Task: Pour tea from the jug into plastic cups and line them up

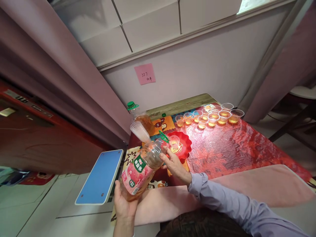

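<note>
A large clear juice bottle (138, 176) with a pink label and amber liquid is tilted, its neck pointing up and right. My left hand (125, 203) cups the bottle's base from below. Near the neck, my right hand (175, 166) grips the upper part; some of its fingers are hidden behind the bottle. A green ring handle (163, 136) sits at the neck. Just beyond the neck, a clear plastic cup (174, 141) with a little yellowish liquid stands in a red scalloped dish (187, 144). I cannot tell whether liquid is flowing.
A stack of clear cups (139, 132) leans behind the bottle, beside a second juice bottle (144, 122) with a green cap. Several cups of amber drink (213, 119) stand in rows at the table's back. A blue-topped stool (101, 177) is at left; a pink-covered bench (266, 184) runs in front.
</note>
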The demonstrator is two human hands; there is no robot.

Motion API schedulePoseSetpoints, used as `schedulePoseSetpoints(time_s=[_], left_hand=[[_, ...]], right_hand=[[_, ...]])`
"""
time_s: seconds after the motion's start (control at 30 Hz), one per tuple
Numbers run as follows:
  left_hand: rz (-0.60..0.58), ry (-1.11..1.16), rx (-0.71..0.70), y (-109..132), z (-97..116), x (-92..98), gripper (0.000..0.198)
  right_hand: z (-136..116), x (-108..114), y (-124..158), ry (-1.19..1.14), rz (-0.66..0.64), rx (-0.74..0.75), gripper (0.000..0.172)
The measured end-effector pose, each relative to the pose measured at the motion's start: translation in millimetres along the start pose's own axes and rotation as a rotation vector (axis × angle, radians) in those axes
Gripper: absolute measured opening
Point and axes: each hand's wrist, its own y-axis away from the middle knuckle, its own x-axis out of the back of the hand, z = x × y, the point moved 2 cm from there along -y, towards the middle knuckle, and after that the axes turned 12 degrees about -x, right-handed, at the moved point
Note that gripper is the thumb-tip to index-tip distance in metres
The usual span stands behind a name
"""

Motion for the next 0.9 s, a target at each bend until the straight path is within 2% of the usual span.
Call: schedulePoseSetpoints(time_s=[0.17,0.4,0.67,0.9], left_hand=[[-0.008,-0.011,-0.032,2,6,-7.7,0.052],[0.005,-0.033,0.013,2,12,-11.2,0.052],[0.060,-0.154,-0.005,5,19,-23.8,0.049],[0.048,-0.100,0.029,4,21,-26.0,0.055]], right_hand=[[7,4,-4,-0.018,-0.005,-0.030,0.069],[13,5,-12,-0.076,0.006,-0.075,0.063],[12,6,-16,-0.145,-0.002,-0.101,0.065],[13,5,-13,-0.192,-0.022,-0.118,0.065]])
